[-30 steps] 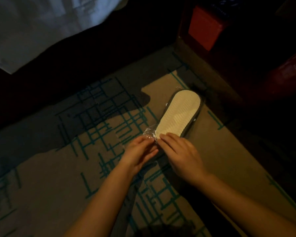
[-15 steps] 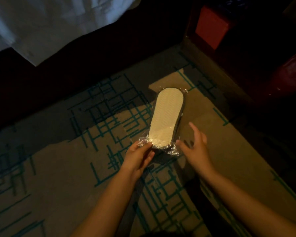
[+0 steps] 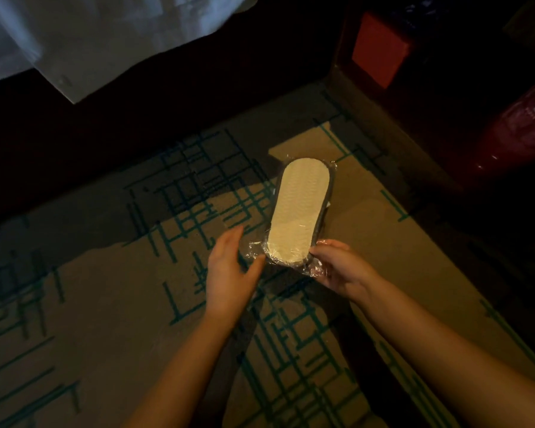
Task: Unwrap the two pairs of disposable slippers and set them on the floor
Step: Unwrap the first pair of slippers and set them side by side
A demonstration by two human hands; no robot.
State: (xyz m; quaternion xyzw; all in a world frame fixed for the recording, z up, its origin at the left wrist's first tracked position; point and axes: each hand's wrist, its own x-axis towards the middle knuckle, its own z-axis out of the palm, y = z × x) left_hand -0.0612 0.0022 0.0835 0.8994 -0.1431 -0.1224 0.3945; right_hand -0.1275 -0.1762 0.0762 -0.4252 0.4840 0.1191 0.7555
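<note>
Wrapped slipper pair (image 3: pixel 297 211) held above carpet (image 3: pixel 105 304), sole up. Near-end film (image 3: pixel 314 268) pinched by right hand (image 3: pixel 343 270); left hand (image 3: pixel 230 267) open (thumb touching wrap). Film best gripped both sides, torn apart.

You are looking down at a carpet (image 3: pixel 84 304), dull brown with a pattern of crossing teal lines. White bedding (image 3: pixel 99 35) hangs over a dark bed base at your upper left. At the upper right stands dark furniture with an orange-red panel (image 3: pixel 380 50); a glossy red object (image 3: pixel 519 131) sits at the right edge. The room is dim, with a warm lit patch mid-floor.
</note>
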